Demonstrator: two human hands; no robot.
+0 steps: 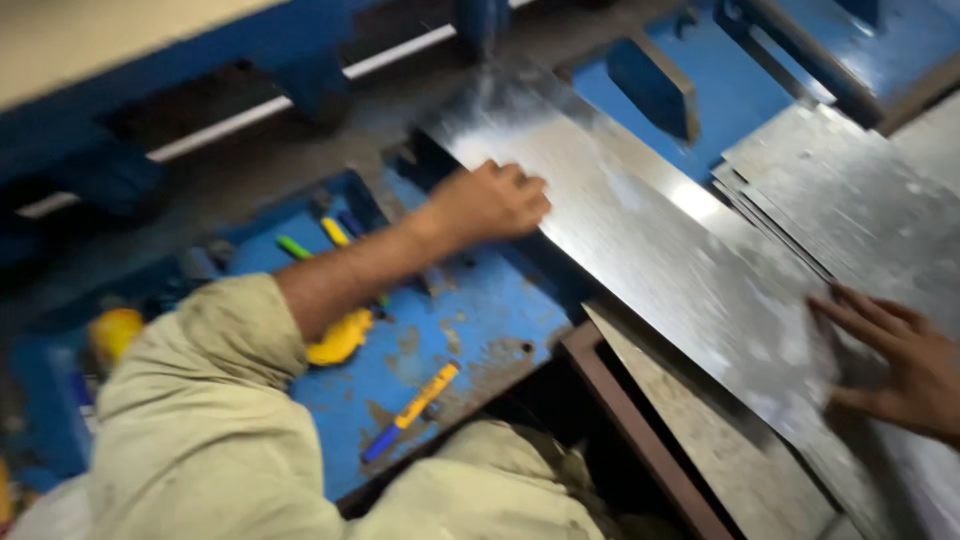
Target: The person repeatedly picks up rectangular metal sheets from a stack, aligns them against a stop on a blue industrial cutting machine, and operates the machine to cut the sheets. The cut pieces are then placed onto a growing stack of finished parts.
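Hands work a long shiny metal sheet (pixel 640 240) lying slantwise across the blue machine bed (pixel 450 340). Left hand (pixel 490 203) curls its fingers over the sheet's near edge; right hand (pixel 900 360) presses flat on it, fingers spread. Beside them lie stacked sheets (pixel 860 190) and a yellow-blue marker (pixel 415 408).

- Metal sheet (pixel 640 240): runs from upper centre of the frame to lower right, lying on the desk (pixel 470 330).
- Left hand (pixel 490 200): centre of the frame, resting on the sheet's left edge.
- Right hand (pixel 900 360): right edge of the frame, flat on the sheet's lower part.
- Stack of sheets (pixel 860 190): upper right, just beside the long sheet.
- Marker pen (pixel 415 408): lower centre, on the desk, left of the sheet.
- Tape measure (pixel 340 338): on the desk, under the left forearm.
- Small pens (pixel 315 240): on the desk, above the forearm.
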